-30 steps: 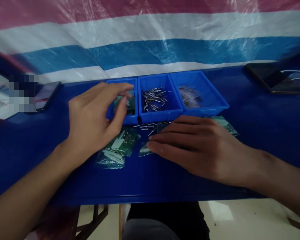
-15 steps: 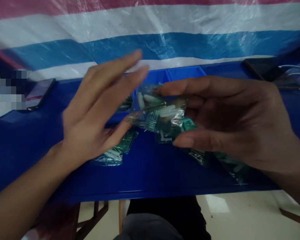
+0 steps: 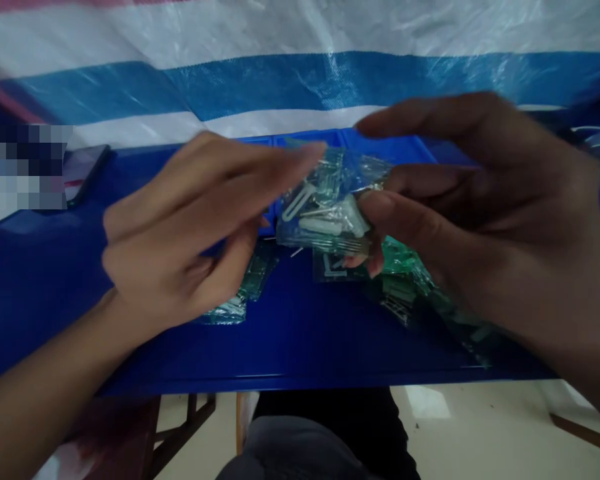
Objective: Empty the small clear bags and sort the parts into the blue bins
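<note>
- Packets (image 3: 325,217) of clear plastic with small white and green parts sit raised above the blue surface (image 3: 300,333), near its middle.
- Right hand (image 3: 480,220) pinches the bunch between thumb and fingers.
- Left hand (image 3: 190,227) is half open, fingertips touching the top packet's edge.
- More packets (image 3: 240,297) lie on the surface under the left hand.

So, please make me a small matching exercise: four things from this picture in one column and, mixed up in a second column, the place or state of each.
Things:
1. clear packet
2. green packets
3. phone
4. left hand

Places or states:
A. lying on the blue table, under the left hand
B. held up in the right hand
C. far left on the table
D. fingertips at the raised packet's left edge

Pairs: 1-B, 2-A, 3-C, 4-D
</note>
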`<state>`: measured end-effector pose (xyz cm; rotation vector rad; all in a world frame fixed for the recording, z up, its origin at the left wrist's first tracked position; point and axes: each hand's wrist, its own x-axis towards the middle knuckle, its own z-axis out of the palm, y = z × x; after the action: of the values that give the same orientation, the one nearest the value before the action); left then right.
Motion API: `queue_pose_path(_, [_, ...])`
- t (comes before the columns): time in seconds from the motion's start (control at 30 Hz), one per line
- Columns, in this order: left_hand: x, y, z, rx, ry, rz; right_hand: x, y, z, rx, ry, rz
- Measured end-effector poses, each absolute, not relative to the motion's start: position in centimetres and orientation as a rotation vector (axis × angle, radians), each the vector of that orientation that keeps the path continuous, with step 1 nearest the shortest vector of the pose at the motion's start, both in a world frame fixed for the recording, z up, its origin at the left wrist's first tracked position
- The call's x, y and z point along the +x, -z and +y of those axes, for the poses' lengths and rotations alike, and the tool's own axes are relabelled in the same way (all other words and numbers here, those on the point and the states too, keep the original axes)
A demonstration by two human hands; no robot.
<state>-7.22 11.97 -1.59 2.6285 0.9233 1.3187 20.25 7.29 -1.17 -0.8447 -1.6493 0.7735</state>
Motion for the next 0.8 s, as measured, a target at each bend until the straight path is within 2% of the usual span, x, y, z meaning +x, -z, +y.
queue_pose_path(0.13, [-7.6,1.5,12.2,2.791,-1.460,0.633,20.1,1.3,7.5,-0.746,-1.024,-1.613])
queue_pose_path(0.33, [-5.7,0.9,10.9,2.153,-1.475,0.863,20.4,1.3,8.0,-0.851,-0.241,-1.873])
queue_pose_path(0.5, [-5.6,0.4,10.7,1.866,-1.214,0.769,20.5,1.2,8.6,-0.772,-0.041,-2.093])
queue_pose_path(0.57, [-5.9,0.3,10.5,1.962,-1.155,0.795,20.3,1.4,8.4,-0.713,-0.056,-2.103])
queue_pose_path(0.67, [-6.1,0.2,10.1,2.404,-1.312,0.860,20.0,1.6,7.9,-0.750,-0.184,-1.980])
queue_pose_path(0.8, [-6.0,0.0,10.0,2.872,-1.467,0.829,19.8,1.3,8.2,-0.820,-0.697,-1.769])
